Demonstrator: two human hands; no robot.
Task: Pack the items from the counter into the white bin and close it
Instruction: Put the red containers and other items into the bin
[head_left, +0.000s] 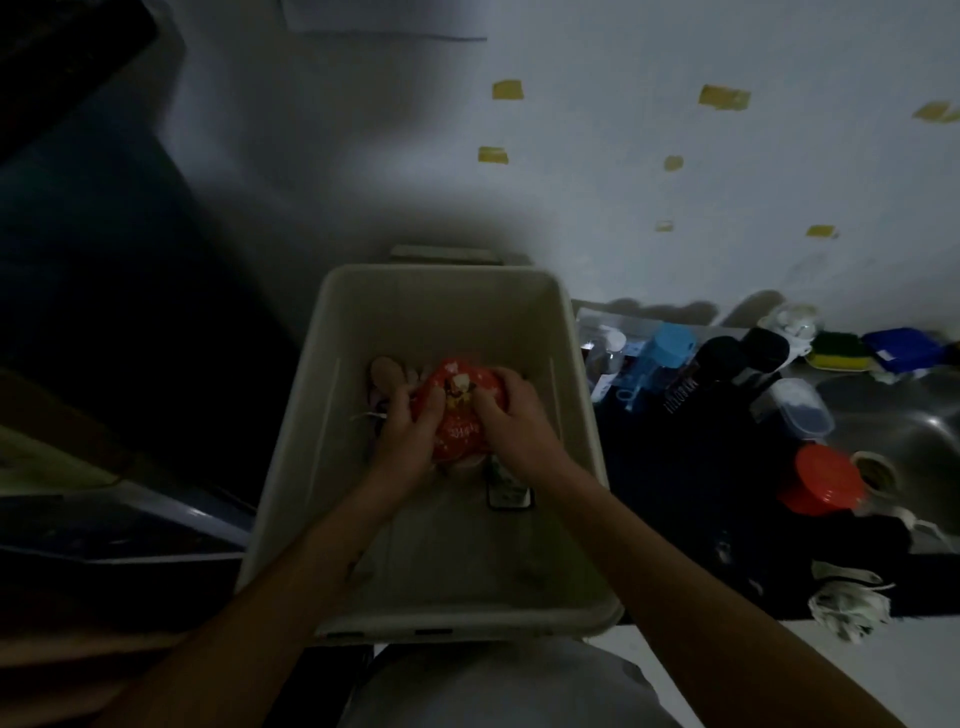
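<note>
An open white bin (306, 467) stands in front of me, seen from above in dim light. Deep inside it lies a red printed packet (460, 415). My left hand (408, 428) grips the packet's left side and my right hand (511, 421) grips its right side, fingers curled over the top. Under and beside the packet are other things: something pale and rounded (387, 371) at the left, and a small dark-framed flat item (509, 491) at the right. The rest of the bin's floor is too dark to make out.
To the right is a dark counter with a blue bottle (662, 358), black bottles (719, 358), a clear lidded container (792, 410), a red-lidded jar (823, 480), a sponge (836, 351) and a crumpled cloth (847, 605). A steel sink (904, 431) lies at far right. The left side is dark.
</note>
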